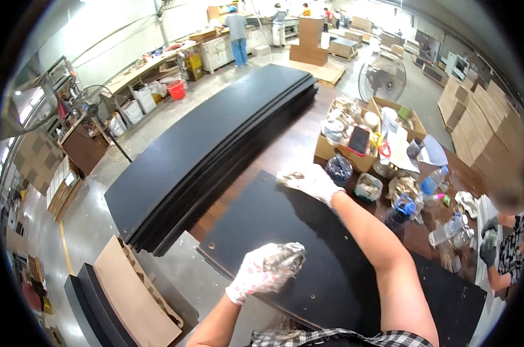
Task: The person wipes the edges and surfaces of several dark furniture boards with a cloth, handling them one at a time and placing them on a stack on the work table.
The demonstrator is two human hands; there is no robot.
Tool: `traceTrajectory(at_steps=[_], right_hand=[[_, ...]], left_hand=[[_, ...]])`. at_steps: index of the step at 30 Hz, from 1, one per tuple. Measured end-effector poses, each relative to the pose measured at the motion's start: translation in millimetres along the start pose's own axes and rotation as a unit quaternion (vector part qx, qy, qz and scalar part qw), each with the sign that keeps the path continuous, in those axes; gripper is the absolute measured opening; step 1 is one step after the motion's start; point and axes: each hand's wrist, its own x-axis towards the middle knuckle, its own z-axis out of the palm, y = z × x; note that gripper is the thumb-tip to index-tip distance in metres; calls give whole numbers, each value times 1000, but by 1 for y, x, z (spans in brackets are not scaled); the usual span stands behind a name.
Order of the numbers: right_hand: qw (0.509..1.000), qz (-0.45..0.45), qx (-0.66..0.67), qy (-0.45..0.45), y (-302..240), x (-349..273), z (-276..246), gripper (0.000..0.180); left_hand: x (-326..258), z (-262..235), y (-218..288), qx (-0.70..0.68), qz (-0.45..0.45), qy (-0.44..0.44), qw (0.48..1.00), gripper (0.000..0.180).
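Close below, resting on a dark brown desk (285, 151): a flat black rectangular board (308, 254), matte and smooth, small drilled holes near its left edge, long axis running from lower right up toward upper left. Left hand (266, 269) in a white glove with pink dots, grubby grey at the fingers, curled into a loose fist over the board's near left corner; fingers folded in, whether anything small sits inside cannot be told. Right hand (311, 181) in a matching white dotted glove, stretched out to the board's far edge, fingers flattened and pressed on the rim, gripping only the edge itself. Of the two, left nearer the body and the near corner, right nearer the far end, so the board lies spanned between both along its short side.

Just beyond the far edge, well apart to the left: a tall stack of long black panels (215, 150), same matte finish, thin layered edges showing, long axis parallel to the board. To the right, an open brown cardboard box (354, 151) crammed with tape rolls and odds, clear plastic bottles (441, 225) with blue caps scattered beside it. At far right, another person's dark-gloved hand (488, 250). Below left on the grey floor, leaning brown fibreboard sheets (134, 295).
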Motion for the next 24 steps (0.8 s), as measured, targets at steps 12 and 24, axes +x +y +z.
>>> traceTrajectory(at_steps=[12,24], right_hand=[[994,59,89,-33,-1,-90,-52,26],[923,338,91,159,-8,-503,-236,29]], left_hand=[[-8,-3,-16,12,7,-9,1000,43],[49,75,44,-288,-175,-47,941,40]])
